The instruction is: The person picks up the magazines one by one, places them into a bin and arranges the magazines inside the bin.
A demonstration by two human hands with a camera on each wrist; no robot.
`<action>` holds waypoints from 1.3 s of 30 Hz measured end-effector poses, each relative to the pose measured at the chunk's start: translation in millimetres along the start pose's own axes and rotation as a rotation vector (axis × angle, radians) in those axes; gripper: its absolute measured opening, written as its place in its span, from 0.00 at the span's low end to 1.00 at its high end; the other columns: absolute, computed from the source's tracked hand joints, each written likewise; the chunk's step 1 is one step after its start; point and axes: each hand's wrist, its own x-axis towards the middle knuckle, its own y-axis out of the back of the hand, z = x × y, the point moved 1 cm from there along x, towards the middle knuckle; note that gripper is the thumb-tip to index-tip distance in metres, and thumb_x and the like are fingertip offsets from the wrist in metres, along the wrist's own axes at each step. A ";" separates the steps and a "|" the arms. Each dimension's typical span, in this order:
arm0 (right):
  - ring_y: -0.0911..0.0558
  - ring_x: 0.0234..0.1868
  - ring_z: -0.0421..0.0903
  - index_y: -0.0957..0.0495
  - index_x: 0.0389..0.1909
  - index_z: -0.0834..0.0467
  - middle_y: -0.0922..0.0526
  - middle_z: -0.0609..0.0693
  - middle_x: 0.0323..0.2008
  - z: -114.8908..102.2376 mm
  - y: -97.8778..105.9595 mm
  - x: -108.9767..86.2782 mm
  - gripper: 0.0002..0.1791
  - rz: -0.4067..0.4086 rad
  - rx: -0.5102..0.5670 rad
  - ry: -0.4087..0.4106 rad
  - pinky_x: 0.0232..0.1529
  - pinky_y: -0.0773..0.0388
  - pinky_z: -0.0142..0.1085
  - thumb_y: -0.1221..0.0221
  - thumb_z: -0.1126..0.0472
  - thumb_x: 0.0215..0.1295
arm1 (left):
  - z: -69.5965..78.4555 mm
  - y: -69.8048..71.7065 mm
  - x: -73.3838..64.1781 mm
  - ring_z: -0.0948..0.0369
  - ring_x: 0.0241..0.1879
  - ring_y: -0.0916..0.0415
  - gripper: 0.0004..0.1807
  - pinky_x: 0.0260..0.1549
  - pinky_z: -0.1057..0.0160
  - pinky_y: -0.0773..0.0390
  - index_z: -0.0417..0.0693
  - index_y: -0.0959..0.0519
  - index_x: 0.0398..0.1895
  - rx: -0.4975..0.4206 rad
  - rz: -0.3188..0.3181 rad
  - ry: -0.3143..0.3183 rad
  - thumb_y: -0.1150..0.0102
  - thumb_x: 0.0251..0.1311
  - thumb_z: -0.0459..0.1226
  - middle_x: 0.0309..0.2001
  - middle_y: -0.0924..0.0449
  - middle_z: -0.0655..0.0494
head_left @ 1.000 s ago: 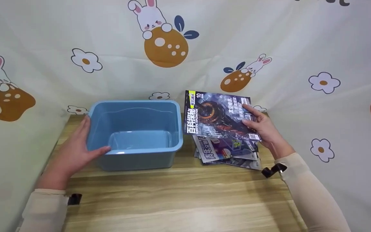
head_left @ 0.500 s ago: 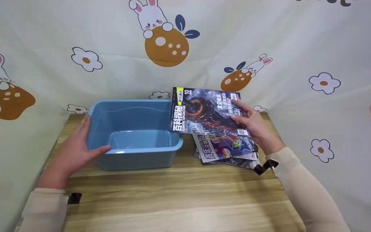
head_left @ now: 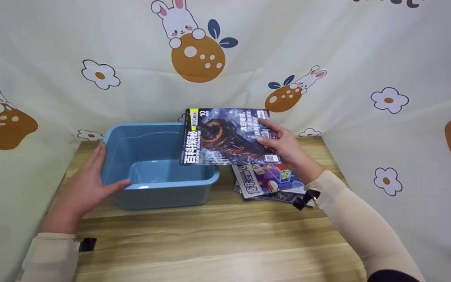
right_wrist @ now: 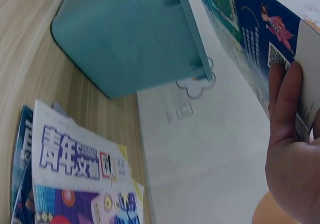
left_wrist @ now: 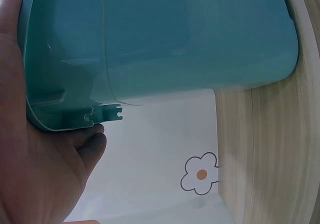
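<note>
- The step in hand looks like putting a magazine into the tub; it hangs partly over the opening, across the right rim.
- The next move seems to call for shifting it further left, then lowering it.
- Left hand: grips the tub's rim, thumb over the edge.
- Right hand: pinches the magazine's right side, thumb on the cover, fingers beneath.

Head view downward, wrist views close: same tub.

Room type unclear: rabbit-print cloth screening wood-grain tabletop.
</note>
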 end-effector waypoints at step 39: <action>0.16 0.60 0.52 0.25 0.81 0.54 0.21 0.61 0.70 16.9 -127.6 21.6 0.39 -0.125 -0.002 0.049 0.55 0.11 0.42 0.30 0.74 0.71 | -0.3 -1.7 3.0 0.23 0.83 0.58 0.77 0.69 0.13 0.45 0.48 0.72 0.91 -0.005 -0.021 0.027 0.28 0.61 0.71 0.90 0.69 0.35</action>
